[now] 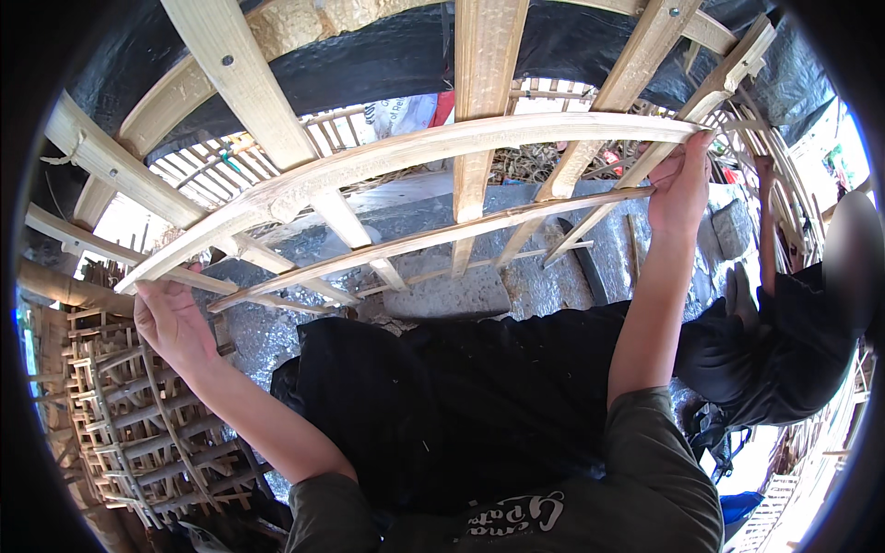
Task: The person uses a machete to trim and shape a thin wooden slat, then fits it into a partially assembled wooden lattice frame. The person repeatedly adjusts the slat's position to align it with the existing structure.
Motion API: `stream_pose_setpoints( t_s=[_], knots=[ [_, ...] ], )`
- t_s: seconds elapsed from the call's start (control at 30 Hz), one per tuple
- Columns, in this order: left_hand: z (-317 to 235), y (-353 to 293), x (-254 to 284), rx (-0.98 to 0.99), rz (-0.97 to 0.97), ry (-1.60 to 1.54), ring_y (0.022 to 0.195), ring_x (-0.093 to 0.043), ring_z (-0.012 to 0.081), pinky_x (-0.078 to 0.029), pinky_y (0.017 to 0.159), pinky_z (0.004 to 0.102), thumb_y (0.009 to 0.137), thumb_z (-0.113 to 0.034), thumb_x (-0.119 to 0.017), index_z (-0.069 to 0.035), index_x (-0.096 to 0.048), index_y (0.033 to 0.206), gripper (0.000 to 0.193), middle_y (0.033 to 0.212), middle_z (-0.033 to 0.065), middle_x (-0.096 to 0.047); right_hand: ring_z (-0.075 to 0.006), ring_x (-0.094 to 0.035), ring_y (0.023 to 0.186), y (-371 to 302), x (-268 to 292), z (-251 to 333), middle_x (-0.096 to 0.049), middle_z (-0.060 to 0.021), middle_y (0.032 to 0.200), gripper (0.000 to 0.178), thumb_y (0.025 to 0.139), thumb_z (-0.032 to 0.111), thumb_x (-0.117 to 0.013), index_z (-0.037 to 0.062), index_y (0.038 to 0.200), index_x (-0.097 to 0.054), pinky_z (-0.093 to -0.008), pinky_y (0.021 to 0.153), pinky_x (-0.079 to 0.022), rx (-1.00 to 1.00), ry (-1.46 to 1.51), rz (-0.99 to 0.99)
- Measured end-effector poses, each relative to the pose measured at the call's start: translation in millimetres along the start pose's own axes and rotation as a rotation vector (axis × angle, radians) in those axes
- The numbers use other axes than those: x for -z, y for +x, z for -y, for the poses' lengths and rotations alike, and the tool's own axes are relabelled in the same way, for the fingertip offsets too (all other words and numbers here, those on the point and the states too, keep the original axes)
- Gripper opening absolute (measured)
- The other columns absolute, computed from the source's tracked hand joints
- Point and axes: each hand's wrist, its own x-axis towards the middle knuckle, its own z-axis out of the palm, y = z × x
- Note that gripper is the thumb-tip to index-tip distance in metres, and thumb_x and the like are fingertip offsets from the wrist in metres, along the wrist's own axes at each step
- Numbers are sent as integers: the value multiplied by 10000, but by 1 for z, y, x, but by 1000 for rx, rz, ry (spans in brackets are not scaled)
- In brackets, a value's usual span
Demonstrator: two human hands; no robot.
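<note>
A long, bowed bamboo slat (pixel 415 152) runs across the view in front of me, laid over a frame of upright bamboo strips (pixel 484 83). My left hand (pixel 171 318) grips the slat's lower left end. My right hand (pixel 680 180) is raised and holds its upper right end against the frame. A thinner bamboo slat (pixel 433 238) runs parallel just below, between my two hands. My lap in dark trousers (pixel 461 415) is under the frame.
A finished bamboo lattice cage (pixel 138 433) lies at the lower left. Another person in dark clothes (pixel 793 350) stands at the right, one arm raised to the frame. A grey concrete slab (pixel 461 286) and black sheeting (pixel 387 55) lie beyond.
</note>
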Motion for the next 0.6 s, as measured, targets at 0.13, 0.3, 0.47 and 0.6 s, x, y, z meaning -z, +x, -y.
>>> stream_pose_setpoints(
  t_s=[0.13,0.3,0.47,0.6],
  knots=[
    [-1,-1,0,2,-15,19,993,-714,237,-573,903,481,1081,-312,-526,17,-667,1141,363,1059,149,-738,-209,-702,666,-4,-8,7,-593,-77,681,509,991,508,-639,47,812,-516,-301,625,-537,-1,25,15],
    [-2,-1,-4,14,-28,6,979,-717,237,-578,899,482,1077,-317,-534,15,-677,1134,366,1043,148,-742,-183,-694,658,-2,-6,7,-539,-42,597,514,1001,503,-626,70,730,-564,-270,560,-483,-9,23,56],
    [-2,-2,-1,0,-17,25,969,-726,256,-587,899,483,1069,-306,-552,19,-678,1141,356,1061,158,-742,-189,-706,680,1,0,5,-612,-78,631,533,1016,475,-615,102,639,-551,-293,601,-492,-16,53,109],
    [-2,-2,-2,-9,-15,23,981,-728,264,-590,900,485,1072,-296,-546,20,-677,1142,350,1072,162,-742,-217,-720,715,-1,-2,11,-685,-116,726,507,1033,447,-597,67,698,-605,-331,664,-523,-36,31,133]
  ],
)
